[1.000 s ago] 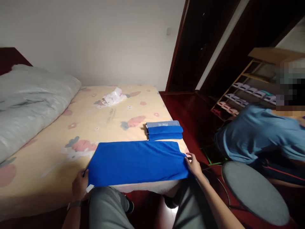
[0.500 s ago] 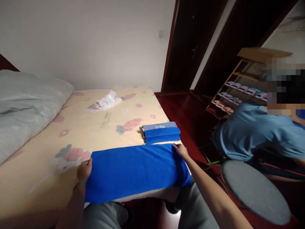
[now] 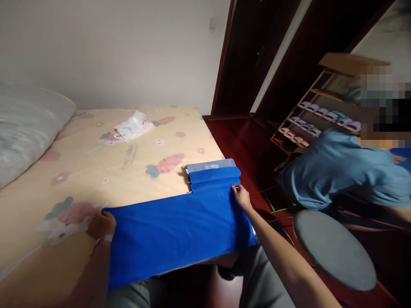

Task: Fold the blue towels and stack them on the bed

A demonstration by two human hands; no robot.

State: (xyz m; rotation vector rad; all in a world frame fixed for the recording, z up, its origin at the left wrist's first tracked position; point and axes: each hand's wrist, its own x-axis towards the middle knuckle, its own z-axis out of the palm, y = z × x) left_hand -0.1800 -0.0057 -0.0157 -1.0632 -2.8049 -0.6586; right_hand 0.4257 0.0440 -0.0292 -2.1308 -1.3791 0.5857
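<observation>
A bright blue cloth (image 3: 176,229) lies spread across the near edge of the bed (image 3: 105,171), its front part hanging over my knees. My left hand (image 3: 101,224) pinches the cloth's far left corner. My right hand (image 3: 241,196) pinches its far right corner, right against a small stack of folded cloths (image 3: 213,173), two blue ones under a grey-blue one with white lettering.
A grey duvet (image 3: 28,124) is heaped at the left. A crumpled white plastic bag (image 3: 131,126) lies further back on the bed. Another person in a blue shirt (image 3: 337,171) bends down at the right beside a round grey stool (image 3: 334,248) and a shoe rack (image 3: 324,119).
Both my hands have carried the cloth's near edge away from me across the bed, so the cloth now reaches the folded stack. The view has shifted to the right.
</observation>
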